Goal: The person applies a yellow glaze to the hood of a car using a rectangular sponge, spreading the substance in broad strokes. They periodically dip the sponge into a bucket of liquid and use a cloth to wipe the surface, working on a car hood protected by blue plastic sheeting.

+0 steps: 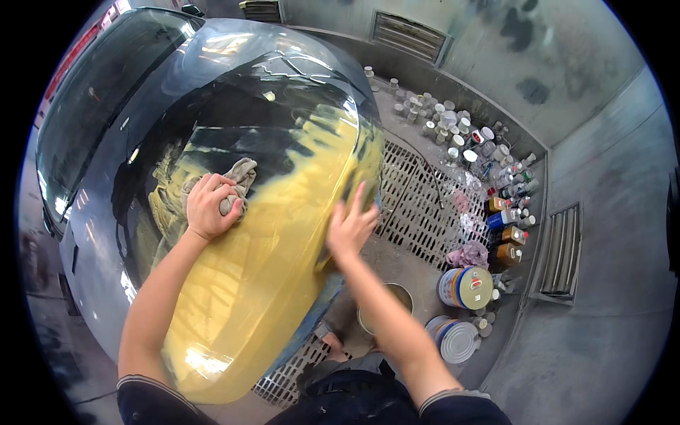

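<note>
Head camera view, looking down at a person's two bare hands on a car (85, 234) with grey-blue bodywork. The left hand (209, 207) is pressed on the bodywork, its fingers curled around a crumpled beige-grey rag (241, 173). The right hand (350, 228) is blurred at the outer edge of a curved, glossy yellow area (234, 276); its fingers look spread, but whether it grips anything under the palm cannot be told. The yellow area fills the near part of the car, between and below the hands, with streaky margins meeting a shiny black patch (241, 106) beyond them. The windscreen (120, 78) is at upper left.

Under the right forearm, an open round bucket (398, 294) stands on the floor. Farther right are a yellow-lidded tin (476, 289), a silver-lidded tin (459, 343) and a crumpled pinkish-purple cloth (467, 253). Many small cups and bottles line the wall, beside a slotted floor grate (411, 195).
</note>
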Demonstrator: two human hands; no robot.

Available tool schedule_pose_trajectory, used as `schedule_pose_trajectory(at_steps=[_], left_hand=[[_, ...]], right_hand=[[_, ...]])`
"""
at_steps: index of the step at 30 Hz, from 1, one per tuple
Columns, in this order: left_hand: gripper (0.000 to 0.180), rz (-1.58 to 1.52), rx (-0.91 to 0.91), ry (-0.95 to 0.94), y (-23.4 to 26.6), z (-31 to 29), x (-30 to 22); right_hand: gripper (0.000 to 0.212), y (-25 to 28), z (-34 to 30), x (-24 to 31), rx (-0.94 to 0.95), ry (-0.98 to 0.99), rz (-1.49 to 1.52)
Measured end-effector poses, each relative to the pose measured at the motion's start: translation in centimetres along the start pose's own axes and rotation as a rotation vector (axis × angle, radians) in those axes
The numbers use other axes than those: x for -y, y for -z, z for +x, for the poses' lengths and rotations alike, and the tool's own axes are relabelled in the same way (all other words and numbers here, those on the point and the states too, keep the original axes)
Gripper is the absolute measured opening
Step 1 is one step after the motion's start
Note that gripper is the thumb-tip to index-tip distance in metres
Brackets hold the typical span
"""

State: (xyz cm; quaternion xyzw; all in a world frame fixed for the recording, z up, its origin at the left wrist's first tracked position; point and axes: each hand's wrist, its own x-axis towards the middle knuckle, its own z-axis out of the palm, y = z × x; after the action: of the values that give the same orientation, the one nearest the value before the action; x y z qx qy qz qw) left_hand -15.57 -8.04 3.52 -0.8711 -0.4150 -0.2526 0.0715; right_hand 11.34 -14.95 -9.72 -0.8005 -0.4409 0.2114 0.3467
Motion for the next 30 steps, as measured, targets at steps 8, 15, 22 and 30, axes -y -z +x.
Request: schedule_pose_trajectory(at_steps=[8,15,22,30], left_hand=[[0.030,-0.037,0.204,-0.111,-0.1,2.2,0.6],[0.012,-0.030,0.261,-0.007,-1.3,3.0,0.0],[0.011,0.011,0.286,0.081,-2.1,2.8,0.2],[0.012,0.005,0.202,0.054,-2.3,3.3,-0.6]], right_hand=[[0.076,0.6,-3.5,1.0,-0.068,0.189,0.067],[0.074,0.6,9.0,1.0,-0.146,-0.046,-0.059],[0.079,-0.4,-12.4,3.6,-0.042,0.256,-0.009],[0.074,2.2,4.0,0.4,0.044,-0.313,0.184]])
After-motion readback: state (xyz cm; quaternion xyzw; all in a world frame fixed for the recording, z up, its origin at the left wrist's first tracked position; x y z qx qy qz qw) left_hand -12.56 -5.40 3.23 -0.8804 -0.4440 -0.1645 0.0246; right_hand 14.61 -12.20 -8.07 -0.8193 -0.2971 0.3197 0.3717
